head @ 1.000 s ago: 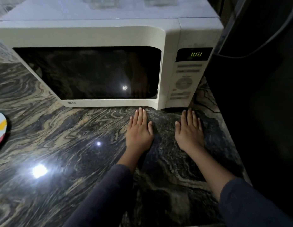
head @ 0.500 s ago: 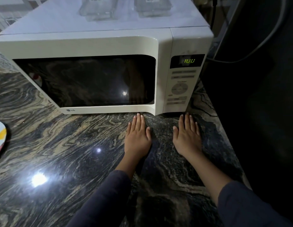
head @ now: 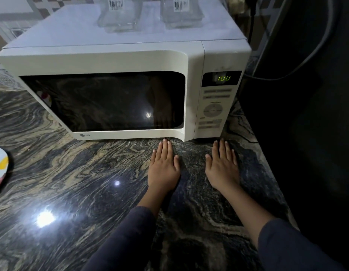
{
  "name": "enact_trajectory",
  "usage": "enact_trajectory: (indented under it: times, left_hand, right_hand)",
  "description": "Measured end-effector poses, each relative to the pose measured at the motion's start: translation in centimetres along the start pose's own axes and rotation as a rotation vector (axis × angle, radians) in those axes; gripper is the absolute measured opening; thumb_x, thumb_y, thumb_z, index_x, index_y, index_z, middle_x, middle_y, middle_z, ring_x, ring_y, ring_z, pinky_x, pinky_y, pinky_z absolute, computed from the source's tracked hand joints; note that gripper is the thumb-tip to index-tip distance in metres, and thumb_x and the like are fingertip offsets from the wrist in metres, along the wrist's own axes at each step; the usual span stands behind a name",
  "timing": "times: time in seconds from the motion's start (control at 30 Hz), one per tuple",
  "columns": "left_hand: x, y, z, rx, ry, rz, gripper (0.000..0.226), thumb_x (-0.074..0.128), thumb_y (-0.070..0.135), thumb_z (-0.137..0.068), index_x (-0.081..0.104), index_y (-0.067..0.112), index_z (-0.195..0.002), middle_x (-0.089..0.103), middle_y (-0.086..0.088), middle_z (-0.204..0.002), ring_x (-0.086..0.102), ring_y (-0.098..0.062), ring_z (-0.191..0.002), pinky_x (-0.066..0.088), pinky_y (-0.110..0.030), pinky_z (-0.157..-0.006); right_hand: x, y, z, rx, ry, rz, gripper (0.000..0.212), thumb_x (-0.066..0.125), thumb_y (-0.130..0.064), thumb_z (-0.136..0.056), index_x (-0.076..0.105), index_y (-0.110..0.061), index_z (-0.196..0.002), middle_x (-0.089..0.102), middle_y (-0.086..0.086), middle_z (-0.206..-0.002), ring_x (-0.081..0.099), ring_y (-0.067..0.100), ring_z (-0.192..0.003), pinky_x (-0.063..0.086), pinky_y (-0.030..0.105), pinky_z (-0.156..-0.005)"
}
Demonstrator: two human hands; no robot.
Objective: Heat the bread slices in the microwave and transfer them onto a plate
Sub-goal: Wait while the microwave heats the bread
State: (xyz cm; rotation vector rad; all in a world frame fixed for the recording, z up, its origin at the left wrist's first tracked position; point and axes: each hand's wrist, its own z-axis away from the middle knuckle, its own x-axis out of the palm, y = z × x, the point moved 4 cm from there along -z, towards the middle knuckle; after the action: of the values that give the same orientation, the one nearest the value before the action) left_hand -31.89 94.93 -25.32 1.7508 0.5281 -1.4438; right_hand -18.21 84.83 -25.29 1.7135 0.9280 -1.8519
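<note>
A white microwave (head: 119,59) stands on the dark marbled counter (head: 72,173) with its door closed. Its window is dark, so nothing inside can be made out. Green digits glow on its display (head: 224,78). My left hand (head: 164,169) lies flat on the counter just in front of the door's right corner, fingers straight. My right hand (head: 222,168) lies flat below the control panel (head: 212,110), holding nothing. A patterned plate (head: 0,169) peeks in at the left edge. No bread is visible.
Two clear containers (head: 119,14) with barcode labels sit on top of the microwave. A large dark appliance (head: 306,114) stands close on the right, with a cable looping behind it. A tiled wall is at the far left back.
Both hands stay flat on the counter in the same place. The view has tilted upward, showing more of the microwave's top and the containers.
</note>
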Motion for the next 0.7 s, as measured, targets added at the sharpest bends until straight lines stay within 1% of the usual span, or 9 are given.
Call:
enact_trajectory:
  times: [0.07, 0.13, 0.23, 0.37, 0.43, 0.5, 0.57, 0.6, 0.7]
  left_hand:
    - [-0.06, 0.02, 0.02, 0.001, -0.002, 0.009, 0.057, 0.011, 0.037, -0.097, 0.000, 0.012, -0.148, -0.002, -0.003, -0.158, -0.008, -0.012, -0.145, -0.008, -0.030, -0.118]
    - [-0.03, -0.01, 0.07, 0.002, -0.003, 0.011, 0.056, 0.014, 0.035, -0.099, 0.000, 0.012, -0.148, -0.002, -0.004, -0.158, -0.008, -0.012, -0.145, -0.008, -0.030, -0.119]
    - [0.02, -0.01, 0.04, 0.008, 0.000, 0.002, 0.061, 0.006, 0.039, -0.093, 0.000, 0.012, -0.148, -0.002, -0.003, -0.158, -0.008, -0.012, -0.145, -0.008, -0.030, -0.118]
    - [0.13, -0.05, 0.02, 0.010, -0.001, 0.004, 0.064, 0.001, 0.040, -0.090, 0.000, 0.012, -0.148, -0.002, -0.004, -0.158, -0.008, -0.012, -0.145, -0.008, -0.030, -0.118]
    - [0.12, -0.09, 0.05, 0.010, 0.007, -0.003, 0.069, -0.006, 0.043, -0.086, 0.000, 0.012, -0.148, -0.001, -0.003, -0.158, -0.008, -0.012, -0.145, -0.008, -0.030, -0.118]
    - [0.18, -0.11, 0.05, 0.008, 0.003, -0.002, 0.070, -0.007, 0.043, -0.085, -0.001, 0.013, -0.148, -0.002, -0.003, -0.158, -0.008, -0.013, -0.145, -0.008, -0.030, -0.118]
    - [0.19, -0.08, 0.03, 0.007, -0.002, 0.002, 0.068, -0.006, 0.043, -0.087, -0.001, 0.013, -0.148, -0.002, -0.003, -0.158, -0.008, -0.013, -0.145, -0.008, -0.031, -0.118]
    - [0.16, -0.06, 0.04, 0.009, -0.001, 0.003, 0.071, -0.008, 0.044, -0.085, -0.001, 0.013, -0.148, -0.002, -0.004, -0.158, -0.008, -0.013, -0.145, -0.008, -0.031, -0.118]
    - [0.23, -0.10, 0.01, 0.011, 0.004, -0.002, 0.076, -0.012, 0.046, -0.080, 0.000, 0.012, -0.148, -0.001, -0.004, -0.158, -0.007, -0.013, -0.145, -0.008, -0.030, -0.117]
  right_hand:
    - [-0.02, -0.01, 0.03, -0.002, 0.006, -0.008, 0.067, 0.002, -0.041, -0.091, 0.008, -0.010, -0.150, 0.003, 0.010, -0.159, 0.002, 0.021, -0.147, -0.001, 0.036, -0.118]
    - [0.02, -0.01, 0.01, -0.003, 0.010, 0.000, 0.072, -0.004, -0.044, -0.087, 0.008, -0.010, -0.150, 0.004, 0.009, -0.159, 0.002, 0.021, -0.147, -0.001, 0.036, -0.118]
    - [0.10, -0.01, -0.07, 0.003, -0.004, 0.007, 0.066, 0.002, -0.041, -0.091, 0.007, -0.011, -0.150, 0.002, 0.009, -0.159, 0.001, 0.021, -0.147, 0.000, 0.036, -0.118]
    - [0.08, -0.02, -0.03, 0.003, 0.009, 0.011, 0.071, 0.000, -0.042, -0.087, 0.009, -0.011, -0.150, 0.005, 0.010, -0.159, 0.003, 0.021, -0.147, 0.000, 0.036, -0.118]
    - [0.04, -0.04, 0.01, 0.001, 0.015, 0.003, 0.071, 0.001, -0.043, -0.087, 0.009, -0.011, -0.150, 0.005, 0.010, -0.159, 0.004, 0.022, -0.147, 0.001, 0.036, -0.118]
    - [0.00, -0.04, 0.05, 0.003, 0.010, -0.003, 0.070, 0.003, -0.042, -0.088, 0.009, -0.011, -0.150, 0.005, 0.010, -0.159, 0.003, 0.022, -0.147, 0.001, 0.036, -0.118]
    - [-0.04, 0.02, 0.08, 0.005, 0.006, 0.005, 0.066, 0.004, -0.040, -0.091, 0.007, -0.011, -0.150, 0.003, 0.009, -0.159, 0.002, 0.021, -0.147, 0.000, 0.036, -0.118]
    - [-0.09, 0.03, 0.07, 0.007, 0.005, 0.009, 0.062, 0.005, -0.039, -0.095, 0.007, -0.011, -0.150, 0.003, 0.009, -0.159, 0.001, 0.021, -0.147, 0.000, 0.036, -0.118]
    - [-0.17, -0.01, 0.08, 0.006, -0.002, 0.010, 0.058, 0.016, -0.038, -0.100, 0.005, -0.011, -0.150, 0.001, 0.008, -0.159, 0.000, 0.020, -0.147, -0.002, 0.035, -0.118]
